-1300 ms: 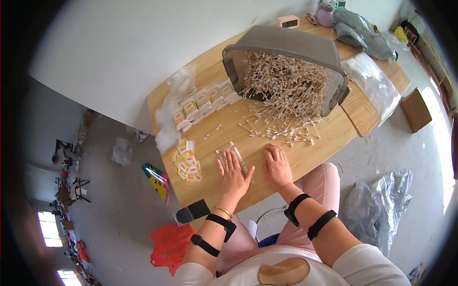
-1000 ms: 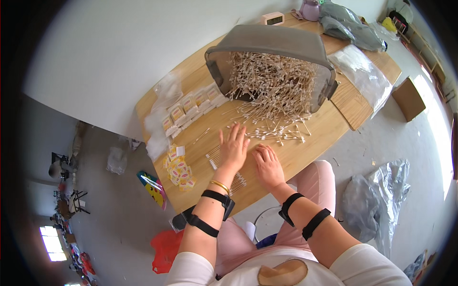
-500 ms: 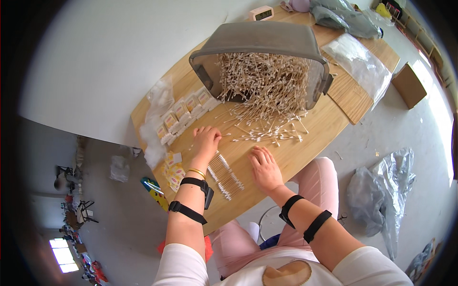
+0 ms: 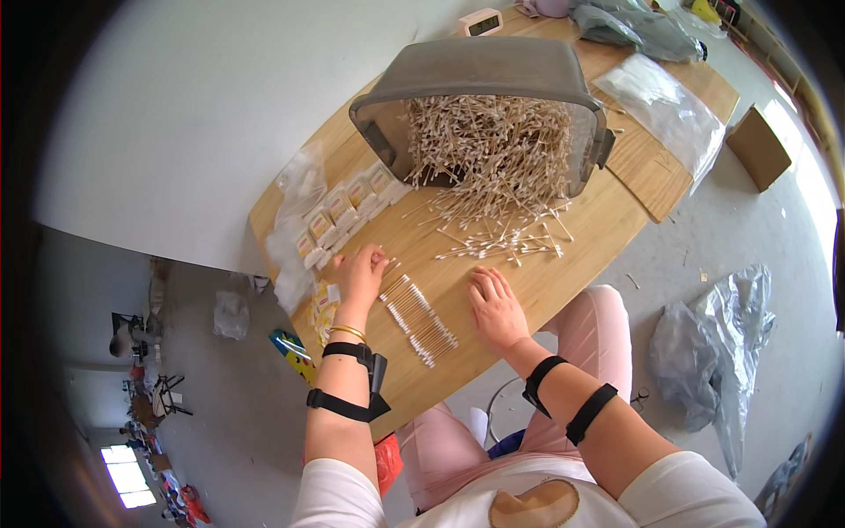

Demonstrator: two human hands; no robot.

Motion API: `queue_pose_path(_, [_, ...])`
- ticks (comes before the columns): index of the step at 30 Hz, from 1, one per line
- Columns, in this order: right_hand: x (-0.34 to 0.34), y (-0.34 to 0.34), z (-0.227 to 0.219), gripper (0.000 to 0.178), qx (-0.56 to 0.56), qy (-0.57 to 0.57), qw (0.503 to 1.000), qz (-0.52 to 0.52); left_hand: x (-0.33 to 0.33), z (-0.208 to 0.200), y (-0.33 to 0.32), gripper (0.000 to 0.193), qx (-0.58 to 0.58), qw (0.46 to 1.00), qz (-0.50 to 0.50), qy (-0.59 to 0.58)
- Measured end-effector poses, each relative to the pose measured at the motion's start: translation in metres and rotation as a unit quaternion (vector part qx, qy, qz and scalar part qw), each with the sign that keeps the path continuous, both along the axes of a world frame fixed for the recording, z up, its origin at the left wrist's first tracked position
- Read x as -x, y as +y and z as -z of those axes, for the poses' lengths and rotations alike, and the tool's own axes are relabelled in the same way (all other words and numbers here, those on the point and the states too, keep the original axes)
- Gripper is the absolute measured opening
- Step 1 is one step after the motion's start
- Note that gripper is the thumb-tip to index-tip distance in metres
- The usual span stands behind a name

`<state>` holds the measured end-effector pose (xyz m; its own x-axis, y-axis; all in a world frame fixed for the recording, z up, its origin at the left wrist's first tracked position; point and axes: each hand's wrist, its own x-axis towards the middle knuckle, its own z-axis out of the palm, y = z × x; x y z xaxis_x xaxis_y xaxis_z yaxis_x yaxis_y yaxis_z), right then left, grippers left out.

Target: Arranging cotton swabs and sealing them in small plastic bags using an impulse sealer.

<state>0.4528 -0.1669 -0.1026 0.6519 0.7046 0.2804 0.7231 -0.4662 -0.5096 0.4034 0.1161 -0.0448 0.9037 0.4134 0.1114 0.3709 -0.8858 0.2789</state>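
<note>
My left hand [image 4: 359,277] is over the table with its fingers curled into a pinch. A thin cotton swab [image 4: 393,267] sticks out beside the fingertips, just beyond the upper end of a row of cotton swabs [image 4: 420,320] laid side by side. My right hand [image 4: 498,308] rests flat on the wood right of that row, fingers stretched out, holding nothing. Farther back, a grey translucent bin [image 4: 488,66] lies on its side with its mouth toward me. A large heap of cotton swabs [image 4: 493,145] spills out of it; loose ones lie in front.
Several small white-and-yellow boxes [image 4: 339,207] stand in a line left of the bin. Clear plastic [image 4: 295,255] and yellow-white packets [image 4: 324,304] lie at the table's left edge. A clear bag [image 4: 664,110] and a pink clock [image 4: 481,23] sit toward the back. Grey plastic [image 4: 713,352] covers floor at right.
My left hand has drawn back left and toward me, to the upper end of the laid-out row. The right hand stays flat on the table. The whole view has shifted slightly.
</note>
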Motion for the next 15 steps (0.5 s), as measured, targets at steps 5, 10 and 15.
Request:
queue_pose_path(5, [-0.003, -0.004, 0.003, 0.04, 0.002, -0.004, 1.0, 0.005, -0.059, 0.004, -0.08, 0.028, -0.041, 0.977, 0.186, -0.093])
queue_pose_path(10, [0.0, -0.001, -0.003, 0.039, -0.002, -0.003, 1.0, 0.003, -0.087, 0.015, -0.094, 0.025, -0.027, 0.978, 0.207, 0.018])
queue_pose_path(15, [-0.001, -0.003, -0.005, 0.038, -0.01, -0.002, 1.0, 0.006, -0.094, 0.021, -0.072, 0.018, -0.008, 0.974, 0.218, 0.061])
